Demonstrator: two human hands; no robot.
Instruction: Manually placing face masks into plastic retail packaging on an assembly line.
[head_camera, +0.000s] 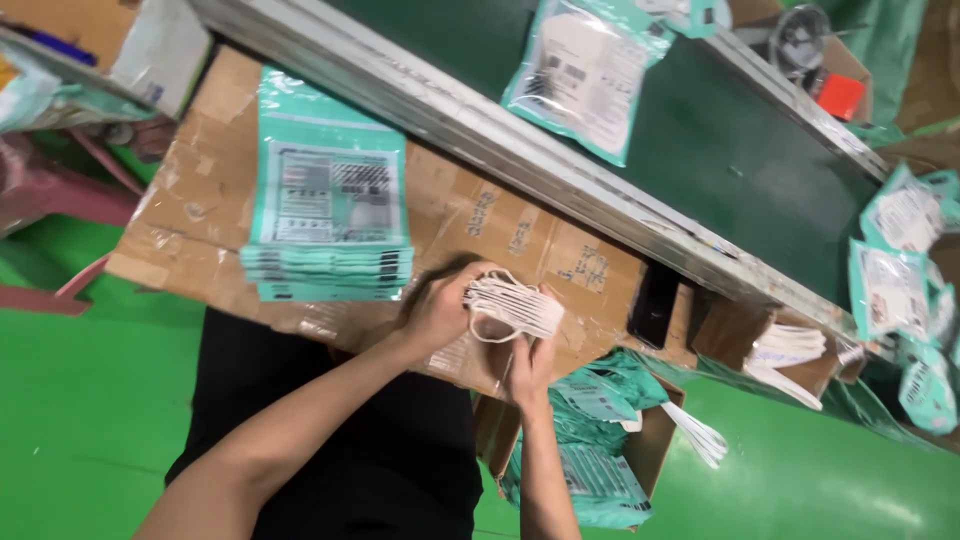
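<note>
Both hands meet over a cardboard-covered work surface (500, 225). My left hand (440, 310) grips the left end of a bundle of white looped cords (515, 305). From below, my right hand (530, 365) holds the bundle's right side. The cords are pressed together between the two hands, just above the cardboard. A stack of flat teal and clear pouches (330, 215) lies to the left of my left hand.
A green conveyor belt (720, 150) with a metal rail runs behind the cardboard and carries a filled pouch (585, 70). A black phone (655, 305) lies at the right. A cardboard box (655, 440) below holds teal pouches. More white cords (790, 350) and filled pouches (895, 280) sit at the right.
</note>
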